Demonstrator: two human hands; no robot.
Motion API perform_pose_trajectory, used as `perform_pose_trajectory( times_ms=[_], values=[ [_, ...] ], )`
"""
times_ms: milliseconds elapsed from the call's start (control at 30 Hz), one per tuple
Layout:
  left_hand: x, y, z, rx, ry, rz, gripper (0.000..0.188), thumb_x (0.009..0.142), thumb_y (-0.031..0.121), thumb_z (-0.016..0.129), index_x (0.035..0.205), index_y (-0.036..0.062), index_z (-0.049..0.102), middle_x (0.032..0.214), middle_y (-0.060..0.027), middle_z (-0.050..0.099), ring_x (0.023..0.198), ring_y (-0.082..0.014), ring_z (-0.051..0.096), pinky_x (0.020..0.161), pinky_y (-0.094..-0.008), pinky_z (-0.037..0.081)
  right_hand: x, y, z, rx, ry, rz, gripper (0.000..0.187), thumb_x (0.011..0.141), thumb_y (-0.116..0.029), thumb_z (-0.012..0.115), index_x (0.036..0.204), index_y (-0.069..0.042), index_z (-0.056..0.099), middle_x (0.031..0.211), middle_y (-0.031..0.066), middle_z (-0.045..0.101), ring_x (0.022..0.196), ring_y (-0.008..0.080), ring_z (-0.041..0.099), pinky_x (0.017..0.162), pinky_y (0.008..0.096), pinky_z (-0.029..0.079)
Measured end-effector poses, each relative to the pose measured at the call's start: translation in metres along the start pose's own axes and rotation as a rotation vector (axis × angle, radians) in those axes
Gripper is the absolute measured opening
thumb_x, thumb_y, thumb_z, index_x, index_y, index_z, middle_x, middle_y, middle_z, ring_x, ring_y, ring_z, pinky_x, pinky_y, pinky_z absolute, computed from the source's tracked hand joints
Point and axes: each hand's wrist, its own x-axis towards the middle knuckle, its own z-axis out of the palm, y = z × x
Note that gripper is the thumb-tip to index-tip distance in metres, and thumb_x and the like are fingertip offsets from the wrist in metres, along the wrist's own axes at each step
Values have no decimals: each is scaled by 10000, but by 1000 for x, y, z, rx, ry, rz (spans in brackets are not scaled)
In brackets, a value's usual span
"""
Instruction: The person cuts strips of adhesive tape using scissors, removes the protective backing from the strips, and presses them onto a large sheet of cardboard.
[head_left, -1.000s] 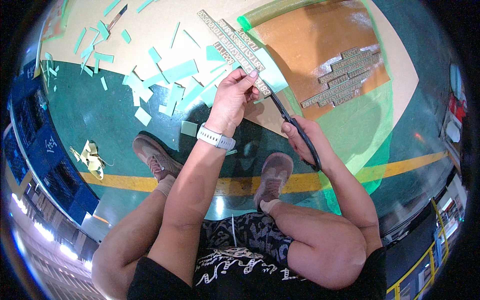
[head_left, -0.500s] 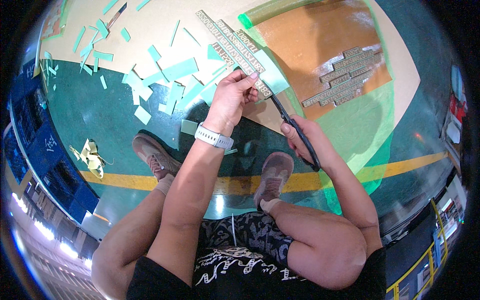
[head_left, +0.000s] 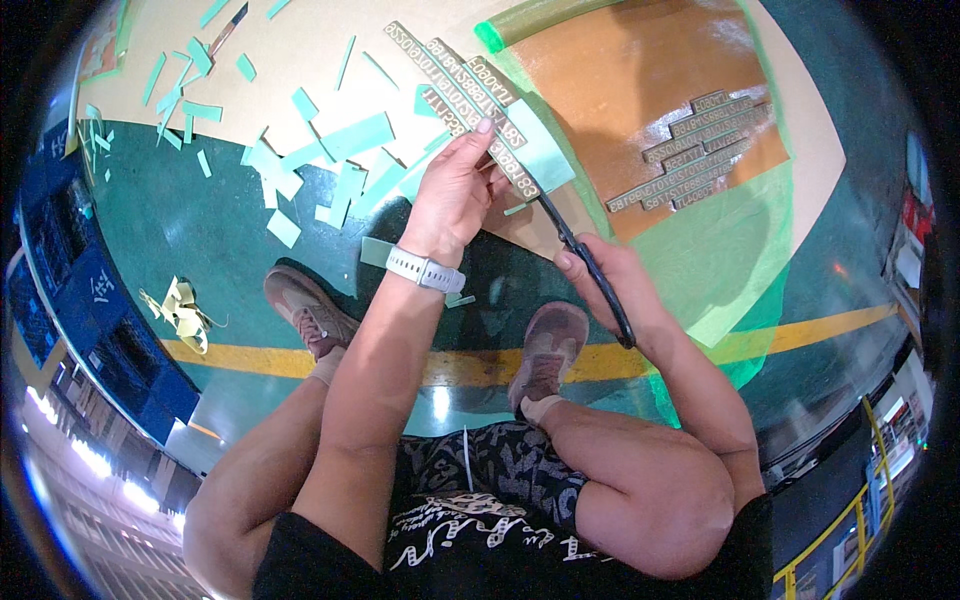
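My left hand (head_left: pixel 458 185), wearing a pale watch, has its thumb and fingers closed on a dark strip with raised pale characters (head_left: pixel 515 170). Several similar character strips (head_left: pixel 430 65) lie staggered just beyond it on the light board. My right hand (head_left: pixel 612 285) grips scissors with long black handles (head_left: pixel 600 280). Their tips reach up to the near end of the strip by my left fingers; whether the blades are open is hard to see. Under and beside the strips lies a pale green sheet (head_left: pixel 545 150).
Pale green tape scraps (head_left: pixel 355 140) litter the board and green floor. On the right an orange-brown panel (head_left: pixel 600 100), edged with green film (head_left: pixel 720 270), carries more character strips (head_left: pixel 690 160). Crumpled pale tape (head_left: pixel 182 315) lies at left. A yellow line (head_left: pixel 450 365) crosses the floor beneath my shoes.
My left hand has slid slightly up and left along the strip. The scissors and my right hand have shifted a little left. A small green sliver now shows beside the scissor tips.
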Motion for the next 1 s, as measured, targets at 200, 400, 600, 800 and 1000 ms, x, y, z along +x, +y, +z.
perform_pose_trajectory(
  times_ms=[200,400,600,800,1000],
  values=[
    [-1,-2,11,-30,38,-5,120,886,165,578,936,57,597,782,-5,619,604,-75,533,517,-200,414,-1,17,9,-70,42,-67,361,875,-393,556,872,-32,534,628,134,518,585,243,508,559,347,437],
    [-2,2,10,43,2,-1,111,882,161,584,917,57,599,752,-2,614,541,-71,499,468,-205,377,-1,8,4,-107,37,-43,439,844,-476,554,803,-39,523,650,198,566,668,403,576,583,446,452],
    [-5,4,17,41,13,-19,104,874,156,595,914,59,600,745,5,611,540,-66,498,476,-200,386,1,7,1,-125,40,-52,439,851,-484,534,799,-48,539,652,194,571,671,401,579,586,449,459],
    [-7,6,21,60,16,-34,101,868,149,601,916,61,601,748,3,612,547,-64,497,489,-196,397,2,5,0,-135,64,-61,425,857,-475,528,818,-53,555,655,187,579,668,396,583,589,450,463],
    [-1,4,16,83,-34,-22,115,869,141,598,942,53,602,775,-8,623,565,-70,507,504,-197,408,2,3,-1,-166,73,-38,423,859,-473,524,821,-52,555,658,188,584,666,396,584,594,454,465]
  ],
)
